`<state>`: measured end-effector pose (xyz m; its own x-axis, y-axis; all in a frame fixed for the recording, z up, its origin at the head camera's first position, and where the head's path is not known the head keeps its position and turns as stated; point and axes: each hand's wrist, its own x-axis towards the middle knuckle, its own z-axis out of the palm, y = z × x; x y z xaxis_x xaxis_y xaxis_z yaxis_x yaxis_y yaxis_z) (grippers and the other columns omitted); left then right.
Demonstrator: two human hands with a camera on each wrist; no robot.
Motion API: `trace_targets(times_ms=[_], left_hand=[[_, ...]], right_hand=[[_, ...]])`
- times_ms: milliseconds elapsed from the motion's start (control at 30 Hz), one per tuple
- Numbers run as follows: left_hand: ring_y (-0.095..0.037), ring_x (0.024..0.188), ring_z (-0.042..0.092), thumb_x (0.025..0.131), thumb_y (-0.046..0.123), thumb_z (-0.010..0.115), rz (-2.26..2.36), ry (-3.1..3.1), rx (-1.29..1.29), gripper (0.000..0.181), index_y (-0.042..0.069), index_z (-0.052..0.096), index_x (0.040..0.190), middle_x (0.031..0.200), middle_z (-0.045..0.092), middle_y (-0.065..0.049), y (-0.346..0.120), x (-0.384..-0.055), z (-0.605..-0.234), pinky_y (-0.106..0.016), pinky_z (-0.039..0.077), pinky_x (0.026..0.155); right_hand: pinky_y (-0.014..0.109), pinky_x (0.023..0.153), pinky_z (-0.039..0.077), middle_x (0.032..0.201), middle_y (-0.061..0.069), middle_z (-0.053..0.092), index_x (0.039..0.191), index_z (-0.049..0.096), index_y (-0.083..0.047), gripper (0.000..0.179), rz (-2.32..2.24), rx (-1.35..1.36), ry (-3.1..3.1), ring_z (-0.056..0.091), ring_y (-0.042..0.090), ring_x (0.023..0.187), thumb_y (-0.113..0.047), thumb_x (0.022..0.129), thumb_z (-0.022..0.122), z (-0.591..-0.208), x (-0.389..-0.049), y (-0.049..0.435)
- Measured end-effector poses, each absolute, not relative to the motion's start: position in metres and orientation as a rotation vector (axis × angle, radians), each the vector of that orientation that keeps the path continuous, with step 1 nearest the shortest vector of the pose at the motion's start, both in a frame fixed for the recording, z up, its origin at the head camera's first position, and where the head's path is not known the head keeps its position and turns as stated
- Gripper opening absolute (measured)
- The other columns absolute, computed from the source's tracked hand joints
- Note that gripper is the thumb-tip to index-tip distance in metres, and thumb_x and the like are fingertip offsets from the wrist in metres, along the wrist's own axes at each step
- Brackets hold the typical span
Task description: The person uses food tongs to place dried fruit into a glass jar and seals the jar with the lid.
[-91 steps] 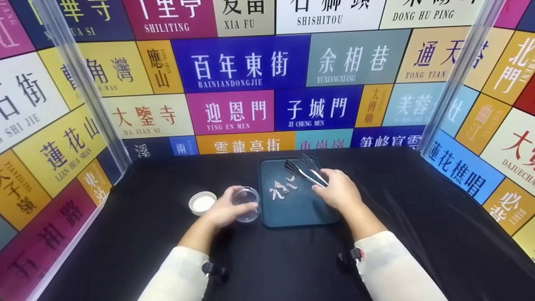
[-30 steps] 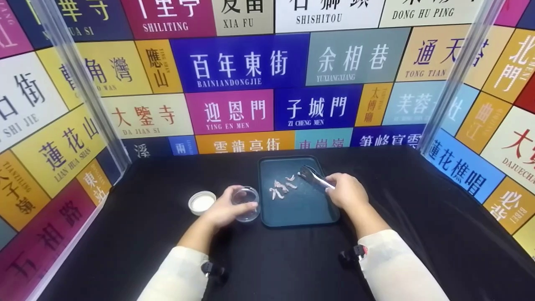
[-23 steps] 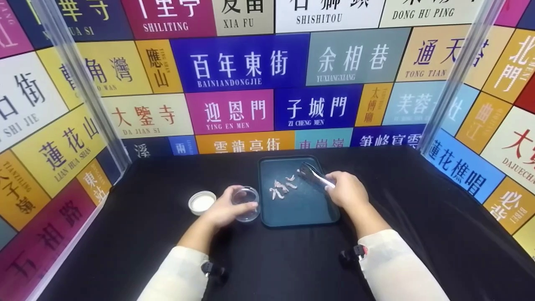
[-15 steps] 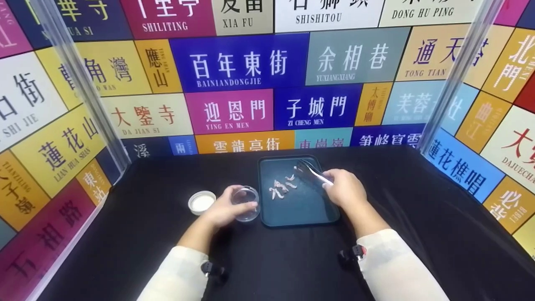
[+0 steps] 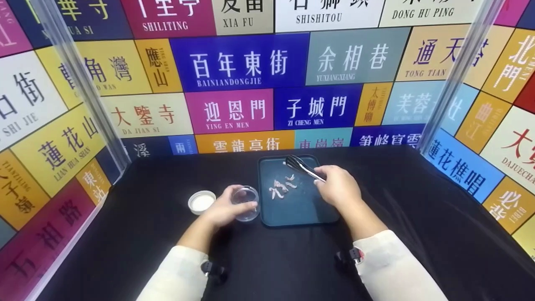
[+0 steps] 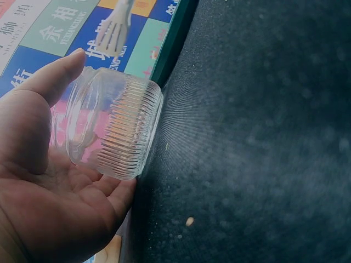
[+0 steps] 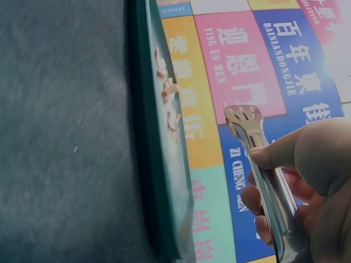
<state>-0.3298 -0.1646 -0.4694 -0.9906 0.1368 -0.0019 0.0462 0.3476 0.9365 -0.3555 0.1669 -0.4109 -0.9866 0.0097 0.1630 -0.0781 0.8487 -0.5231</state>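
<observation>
In the head view my left hand (image 5: 225,207) grips a clear glass jar (image 5: 245,204) beside the tray's left edge. The left wrist view shows the jar's ribbed wall (image 6: 129,129) between thumb and fingers. My right hand (image 5: 339,186) holds metal tongs (image 5: 307,169) above the far part of the dark teal tray (image 5: 301,213). The tongs' slotted ends (image 7: 244,118) are squeezed close together. A small pale bit (image 5: 284,163) shows at their tips in the head view. Several thin pinkish-white pieces (image 5: 279,188), like strips of raw meat, lie on the tray.
A round white lid (image 5: 202,202) lies on the black cloth (image 5: 259,267) left of the jar. Behind the table stands a wall of coloured sign panels (image 5: 238,62), with clear upright posts (image 5: 90,88) at the corners.
The tongs' arms, spread apart earlier, came together lower on the tray's right side. They then rose and moved left with a pale bit at the tips. My left hand and the jar stayed put.
</observation>
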Motion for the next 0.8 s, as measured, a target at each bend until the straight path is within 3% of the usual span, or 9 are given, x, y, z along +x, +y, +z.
trace_targets(times_ms=[500,800], left_hand=[[-0.036,0.149,0.053,0.086,0.039,0.090,1.741,2.508,0.174,0.089,0.006,0.043,0.155,0.157,0.058,-0.017,-0.166,-0.330,-0.469,-0.053,0.038,0.129],[-0.036,0.150,0.052,0.087,0.037,0.090,1.755,2.489,0.183,0.089,0.005,0.042,0.155,0.158,0.057,-0.019,-0.165,-0.330,-0.468,-0.052,0.039,0.129]], right_hand=[[0.061,0.125,0.041,0.154,0.009,0.063,0.145,0.068,-0.024,0.042,0.808,0.158,-2.872,0.055,0.036,0.148,-0.030,0.104,0.070,-0.395,-0.341,0.145],[0.058,0.119,0.048,0.145,0.007,0.070,0.140,0.072,-0.025,0.039,0.775,0.293,-2.809,0.063,0.033,0.138,-0.027,0.101,0.074,-0.386,-0.325,0.134]])
